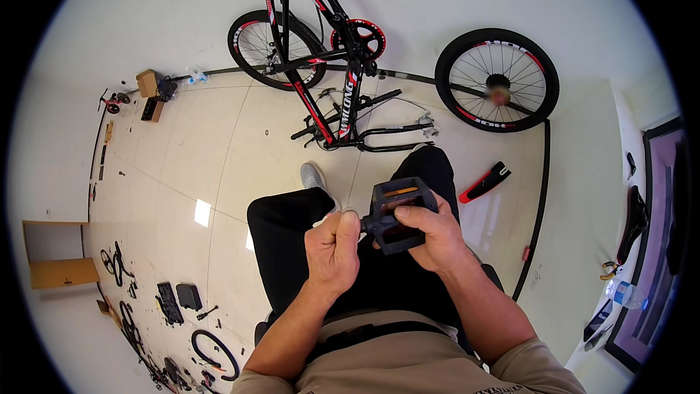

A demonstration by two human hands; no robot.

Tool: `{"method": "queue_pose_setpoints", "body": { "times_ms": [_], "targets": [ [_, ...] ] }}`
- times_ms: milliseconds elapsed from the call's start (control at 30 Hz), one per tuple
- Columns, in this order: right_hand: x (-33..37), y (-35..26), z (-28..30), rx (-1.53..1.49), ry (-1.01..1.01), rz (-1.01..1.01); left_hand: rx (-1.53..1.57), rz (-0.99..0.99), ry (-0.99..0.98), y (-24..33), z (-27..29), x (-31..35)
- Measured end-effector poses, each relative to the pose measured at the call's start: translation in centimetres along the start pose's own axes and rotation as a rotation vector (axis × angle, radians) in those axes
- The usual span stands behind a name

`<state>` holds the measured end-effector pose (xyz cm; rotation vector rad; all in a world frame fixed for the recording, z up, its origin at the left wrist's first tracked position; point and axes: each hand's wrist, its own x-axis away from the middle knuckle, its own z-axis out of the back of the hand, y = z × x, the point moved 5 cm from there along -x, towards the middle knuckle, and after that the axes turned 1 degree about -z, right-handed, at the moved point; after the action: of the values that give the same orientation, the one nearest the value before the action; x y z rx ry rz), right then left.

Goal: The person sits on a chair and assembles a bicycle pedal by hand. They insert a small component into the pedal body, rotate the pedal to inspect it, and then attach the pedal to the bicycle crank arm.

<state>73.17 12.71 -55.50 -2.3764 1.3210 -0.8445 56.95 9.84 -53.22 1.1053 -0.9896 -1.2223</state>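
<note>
A black bicycle pedal (384, 238) with an amber reflector is held up over my lap. My right hand (441, 241) grips its body from the right, thumb lying across the middle of the cage. The fingers of my left hand (332, 254) are pinched together at the pedal's axle end, which hides the axle's tip. Beyond my knees a black and red bicycle frame (348, 102), upside down, leans toward the wall with its red-ringed crank and chainring (362, 40). The fork (397, 138) reaches out to the right at floor level.
One wheel (456, 87) leans on the wall at right; another wheel (251, 47) stands behind the frame. A red-black mudguard (481, 184) lies right of my knee. An open toolbox (169, 303) and a loose tyre (230, 354) lie at lower left. A saddle (633, 226) and bottle (625, 294) are at right.
</note>
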Motion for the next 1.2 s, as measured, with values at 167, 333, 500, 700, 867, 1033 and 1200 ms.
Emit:
{"method": "queue_pose_setpoints", "body": {
  "times_ms": [167, 333, 500, 700, 867, 1033, 1200],
  "targets": [
    [-0.1, -0.2, 0.1, -0.049, 0.024, 0.001, -0.1, -0.314, 0.022, 2.1, -0.2, 0.1],
    [0.0, 0.0, 0.1, -0.063, 0.003, 0.001, -0.248, -0.578, 0.004, 2.8, -0.4, 0.0],
    [0.1, 0.1, 0.1, -0.056, 0.0, -0.021, -0.346, -0.668, 0.031, 2.6, -0.5, -0.2],
    [0.1, 0.4, -0.1, -0.01, 0.007, -0.024, -0.351, -0.54, 0.059, 2.5, 0.0, 0.1],
    [-0.1, 0.6, -0.4, 0.008, -0.003, -0.023, -0.26, -0.38, 0.093, 1.6, 0.5, 0.1],
    [0.0, 0.7, 0.9, -0.017, 0.038, -0.036, -0.343, -0.291, 0.134, 2.3, -0.6, 0.2],
    [-0.8, 0.9, 0.3, 0.087, -0.059, 0.078, -0.281, -0.171, 0.304, 1.4, -0.6, 0.4]
  ]
}}
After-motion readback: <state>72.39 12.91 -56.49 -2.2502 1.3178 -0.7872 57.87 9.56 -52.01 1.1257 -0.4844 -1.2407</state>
